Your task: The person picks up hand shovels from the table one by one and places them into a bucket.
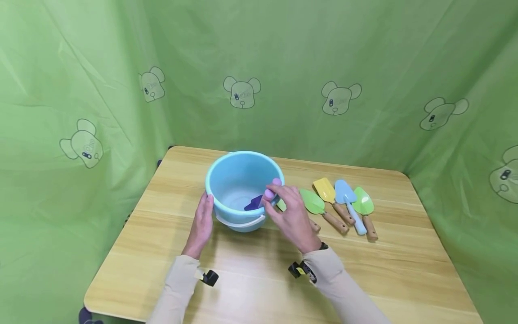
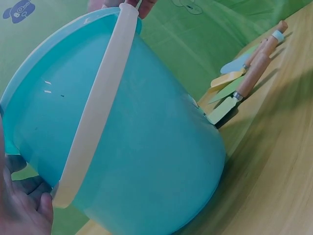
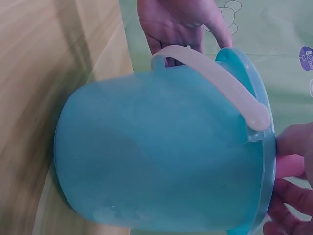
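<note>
Lowering a purple trowel (image 1: 254,202) into the blue bucket (image 1: 238,180).
Right hand (image 1: 289,211) pinches its pink handle; left hand (image 1: 202,222), fingers relaxed, steadies the rim; four trowels (image 1: 340,200) wait at three o'clock.

Head view bright and even, soft diffuse light from above; no hard glare. Faint soft shadows under the bucket (image 1: 244,191) and beneath both forearms on the table (image 1: 364,270). Green backdrop (image 1: 81,67) tints everything slightly; its folds show gentle shading. Wide-angle bend at the edges: table rim and backdrop curve outward. Focus fair at centre, mildly soft overall. Both wrist views are close and smeared: wood grain streaked by motion blur, bucket wall hazy with dull sheen, shovels (image 2: 239,83) soft, fingers at the frame edges out of focus.
</note>
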Demonstrator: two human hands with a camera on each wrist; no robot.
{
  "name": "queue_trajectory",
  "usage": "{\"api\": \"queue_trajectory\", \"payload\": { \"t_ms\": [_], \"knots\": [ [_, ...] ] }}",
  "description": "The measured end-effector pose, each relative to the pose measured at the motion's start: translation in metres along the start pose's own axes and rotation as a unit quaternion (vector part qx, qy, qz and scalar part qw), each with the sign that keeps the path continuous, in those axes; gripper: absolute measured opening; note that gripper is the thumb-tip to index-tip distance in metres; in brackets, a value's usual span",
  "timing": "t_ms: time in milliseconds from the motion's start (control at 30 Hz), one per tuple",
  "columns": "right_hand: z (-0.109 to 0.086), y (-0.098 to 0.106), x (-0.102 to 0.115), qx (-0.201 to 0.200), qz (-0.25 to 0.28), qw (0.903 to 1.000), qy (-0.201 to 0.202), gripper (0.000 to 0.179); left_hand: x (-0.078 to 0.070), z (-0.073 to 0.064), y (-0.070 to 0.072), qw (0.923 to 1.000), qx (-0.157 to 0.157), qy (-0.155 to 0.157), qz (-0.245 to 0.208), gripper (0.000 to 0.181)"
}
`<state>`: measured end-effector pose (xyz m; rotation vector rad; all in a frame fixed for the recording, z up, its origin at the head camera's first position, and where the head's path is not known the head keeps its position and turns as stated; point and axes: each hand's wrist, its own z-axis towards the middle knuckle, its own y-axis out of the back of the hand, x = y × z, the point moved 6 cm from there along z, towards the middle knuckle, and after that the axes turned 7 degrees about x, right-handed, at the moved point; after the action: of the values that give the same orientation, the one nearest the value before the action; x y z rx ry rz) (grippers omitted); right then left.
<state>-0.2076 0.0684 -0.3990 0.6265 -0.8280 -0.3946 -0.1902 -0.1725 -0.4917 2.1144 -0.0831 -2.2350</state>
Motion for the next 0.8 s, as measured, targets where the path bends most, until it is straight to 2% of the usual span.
{"api": "queue_trajectory", "payload": {
  "t_ms": [133, 300, 467, 667, 800],
  "knots": [
    [0.001, -0.001, 0.000, -0.003, -0.037, 0.9993, -0.007, 0.038, -0.001, 0.000, -0.001, 1.0000, 0.000, 0.000, 0.000, 0.061],
    [0.002, -0.002, -0.001, -0.008, -0.052, 0.9981, -0.033, 0.033, 0.000, 0.000, 0.000, 1.0000, -0.002, 0.006, 0.002, 0.062],
    [0.002, -0.003, -0.001, -0.007, -0.049, 0.9970, -0.059, 0.033, 0.002, 0.000, 0.001, 0.9998, -0.006, 0.014, 0.010, 0.064],
    [-0.004, -0.001, -0.004, -0.016, -0.028, 0.9971, -0.069, 0.038, 0.004, -0.002, 0.001, 0.9994, -0.007, 0.031, 0.014, 0.064],
    [-0.016, 0.004, -0.010, -0.032, -0.002, 0.9970, -0.071, 0.039, 0.002, -0.001, 0.001, 0.9998, -0.003, 0.018, 0.012, 0.063]
  ]
}}
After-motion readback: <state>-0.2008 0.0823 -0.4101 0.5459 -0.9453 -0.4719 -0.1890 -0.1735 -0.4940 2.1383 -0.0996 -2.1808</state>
